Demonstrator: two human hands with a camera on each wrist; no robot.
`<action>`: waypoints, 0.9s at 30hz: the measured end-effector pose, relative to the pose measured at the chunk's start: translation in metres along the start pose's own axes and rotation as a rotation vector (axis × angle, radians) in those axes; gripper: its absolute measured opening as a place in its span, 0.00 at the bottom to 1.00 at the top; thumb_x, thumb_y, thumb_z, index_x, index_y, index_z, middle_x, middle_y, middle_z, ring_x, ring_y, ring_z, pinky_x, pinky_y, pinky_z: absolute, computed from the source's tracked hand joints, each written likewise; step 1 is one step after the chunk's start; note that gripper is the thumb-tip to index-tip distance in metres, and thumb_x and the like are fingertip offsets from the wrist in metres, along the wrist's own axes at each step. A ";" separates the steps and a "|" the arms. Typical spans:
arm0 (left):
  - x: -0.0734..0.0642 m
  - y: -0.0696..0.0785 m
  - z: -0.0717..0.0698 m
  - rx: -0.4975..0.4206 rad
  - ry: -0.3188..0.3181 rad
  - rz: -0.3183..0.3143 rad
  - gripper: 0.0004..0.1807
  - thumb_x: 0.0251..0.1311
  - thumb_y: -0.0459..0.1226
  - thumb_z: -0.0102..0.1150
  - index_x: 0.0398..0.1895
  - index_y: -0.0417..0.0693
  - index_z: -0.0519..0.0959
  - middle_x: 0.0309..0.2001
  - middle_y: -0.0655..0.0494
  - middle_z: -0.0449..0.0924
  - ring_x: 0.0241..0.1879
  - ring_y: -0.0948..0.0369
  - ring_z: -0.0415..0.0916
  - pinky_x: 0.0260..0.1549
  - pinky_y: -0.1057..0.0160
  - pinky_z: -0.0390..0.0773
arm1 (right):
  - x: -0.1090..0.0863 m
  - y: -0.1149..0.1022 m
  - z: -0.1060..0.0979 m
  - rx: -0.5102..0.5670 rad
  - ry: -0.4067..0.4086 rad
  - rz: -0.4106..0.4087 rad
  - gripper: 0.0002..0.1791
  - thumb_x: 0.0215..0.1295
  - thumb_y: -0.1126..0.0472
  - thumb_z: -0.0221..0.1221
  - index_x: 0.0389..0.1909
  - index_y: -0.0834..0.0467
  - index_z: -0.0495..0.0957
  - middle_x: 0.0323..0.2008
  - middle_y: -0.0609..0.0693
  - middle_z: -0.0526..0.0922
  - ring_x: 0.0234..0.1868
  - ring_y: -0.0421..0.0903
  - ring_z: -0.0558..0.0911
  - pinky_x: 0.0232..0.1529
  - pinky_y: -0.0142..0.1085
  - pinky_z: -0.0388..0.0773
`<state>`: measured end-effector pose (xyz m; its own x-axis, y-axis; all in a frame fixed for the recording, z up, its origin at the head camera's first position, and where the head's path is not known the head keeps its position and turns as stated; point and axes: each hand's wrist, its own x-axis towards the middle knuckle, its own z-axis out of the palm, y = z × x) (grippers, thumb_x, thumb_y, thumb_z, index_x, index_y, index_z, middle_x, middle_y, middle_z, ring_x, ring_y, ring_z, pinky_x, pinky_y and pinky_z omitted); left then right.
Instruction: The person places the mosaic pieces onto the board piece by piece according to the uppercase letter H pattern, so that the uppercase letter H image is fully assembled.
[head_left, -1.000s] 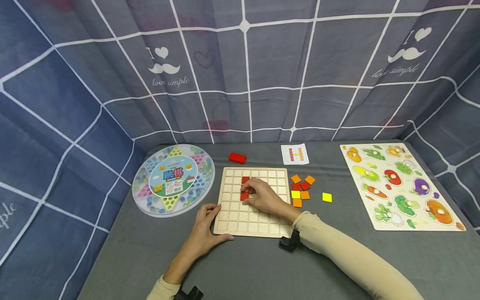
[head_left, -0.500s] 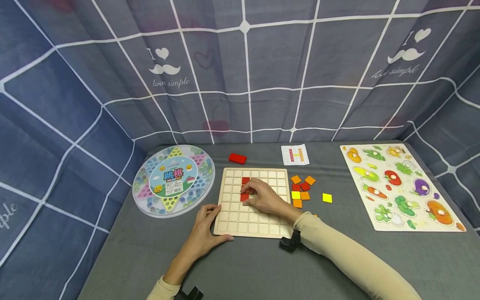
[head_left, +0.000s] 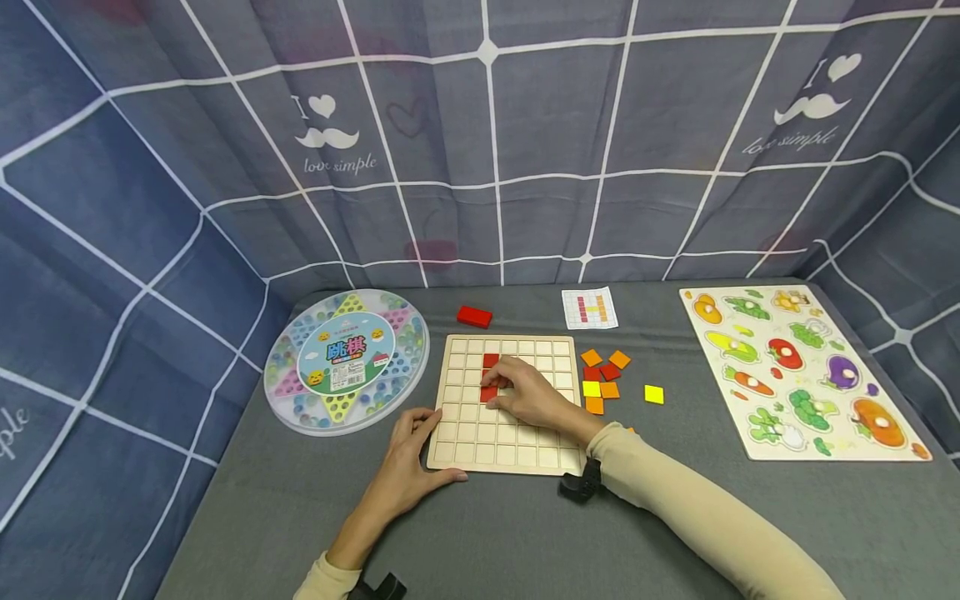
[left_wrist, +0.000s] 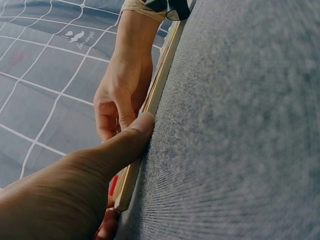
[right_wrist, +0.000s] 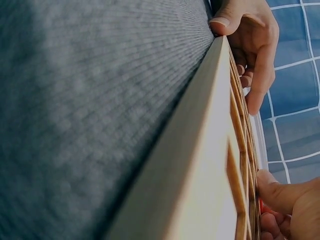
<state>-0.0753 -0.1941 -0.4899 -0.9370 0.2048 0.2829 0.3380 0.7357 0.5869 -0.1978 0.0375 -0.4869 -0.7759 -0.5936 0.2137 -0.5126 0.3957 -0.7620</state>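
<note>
A wooden grid board [head_left: 465,450] lies on the grey cloth with a short column of red tiles [head_left: 491,360] in its cells. My right hand [head_left: 531,393] reaches over the board from the right. Its thumb and fingertips pinch a red tile [head_left: 489,394] at the lower end of that column; the hand partly hides the tiles. At the board's near left corner, my left hand [head_left: 408,454] grips the frame, thumb along the near edge and fingers at the left side. The left wrist view shows the left thumb [left_wrist: 142,125] against the board's edge.
Right of the board lie loose orange, red and yellow tiles [head_left: 610,390]. A pattern card [head_left: 590,309] and a red block [head_left: 475,316] sit behind it. A round Chinese checkers box [head_left: 347,362] stands left, a vegetable puzzle board [head_left: 806,375] far right. Curtains [head_left: 540,217] enclose the back.
</note>
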 end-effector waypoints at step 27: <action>0.000 0.001 -0.001 0.002 -0.021 -0.017 0.54 0.31 0.50 0.83 0.66 0.36 0.71 0.58 0.46 0.67 0.55 0.52 0.67 0.54 0.47 0.71 | -0.004 0.005 -0.004 -0.065 0.040 -0.096 0.08 0.58 0.64 0.69 0.38 0.53 0.83 0.36 0.43 0.83 0.38 0.38 0.80 0.43 0.32 0.77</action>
<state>-0.0746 -0.1946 -0.4885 -0.9442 0.2064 0.2568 0.3222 0.7407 0.5896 -0.1984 0.0444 -0.4888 -0.7353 -0.6029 0.3095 -0.6073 0.3836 -0.6957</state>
